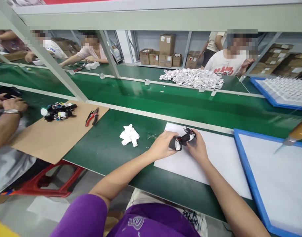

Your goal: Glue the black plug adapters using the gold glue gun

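A small black device (pixel 182 139) with white parts and a bit of red wire is held above a white sheet (pixel 217 154). My left hand (pixel 163 144) has its fingers closed on the device's left end. Around its right end, my right hand (pixel 198 144) is wrapped, thumb and fingers gripping it. Left of my hands, a small pile of white pieces (pixel 129 135) lies on the green table (pixel 101 144).
To the right is a blue-rimmed white tray (pixel 249 177), with an orange-handled tool (pixel 299 131) hanging above it. Red-handled pliers (pixel 92 117) and black parts (pixel 59 112) lie on brown cardboard (pixel 54 138) at left. A person works beside it. White parts (pixel 192 78) are heaped across.
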{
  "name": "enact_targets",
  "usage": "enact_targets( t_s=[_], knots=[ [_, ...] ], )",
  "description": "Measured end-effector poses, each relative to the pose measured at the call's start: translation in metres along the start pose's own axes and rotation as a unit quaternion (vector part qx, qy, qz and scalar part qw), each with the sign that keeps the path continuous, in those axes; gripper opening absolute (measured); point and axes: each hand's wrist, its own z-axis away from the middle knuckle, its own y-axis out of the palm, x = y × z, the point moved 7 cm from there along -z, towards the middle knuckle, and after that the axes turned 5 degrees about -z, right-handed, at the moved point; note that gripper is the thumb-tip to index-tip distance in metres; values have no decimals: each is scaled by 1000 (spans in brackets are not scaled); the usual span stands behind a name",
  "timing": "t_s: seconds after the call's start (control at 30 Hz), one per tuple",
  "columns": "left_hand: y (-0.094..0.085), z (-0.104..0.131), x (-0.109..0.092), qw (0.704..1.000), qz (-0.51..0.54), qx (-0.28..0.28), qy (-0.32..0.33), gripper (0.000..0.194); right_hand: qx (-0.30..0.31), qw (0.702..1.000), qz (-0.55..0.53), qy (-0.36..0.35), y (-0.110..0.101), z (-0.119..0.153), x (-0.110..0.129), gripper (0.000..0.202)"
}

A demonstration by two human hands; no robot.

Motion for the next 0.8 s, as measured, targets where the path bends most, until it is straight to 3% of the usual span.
enact_targets(
  t_s=[0.17, 0.27, 0.4, 0.47, 0.6, 0.8],
  knots=[
    [19, 3, 8, 999, 21, -45, -2, 51, -3, 1000, -3, -12, 2, -2, -7, 57],
    [20, 9, 10, 992, 51, -109, 20, 51, -11, 1000, 4, -19, 1, -2, 0, 59],
    [6, 19, 5, 970, 63, -225, 66, 56, -46, 993, -2, -107, -12, 3, 40, 54],
    [0, 23, 4, 964, 66, -254, 51, 59, -24, 983, -41, -179, -12, 10, 70, 49],
    [-3, 27, 5, 963, 73, -258, 12, 61, 43, 971, -93, -218, 0, 24, 109, 49],
    [6, 37, 5, 952, 115, -272, 73, 44, 16, 944, -14, -329, 4, 48, 139, 37]
  ],
)
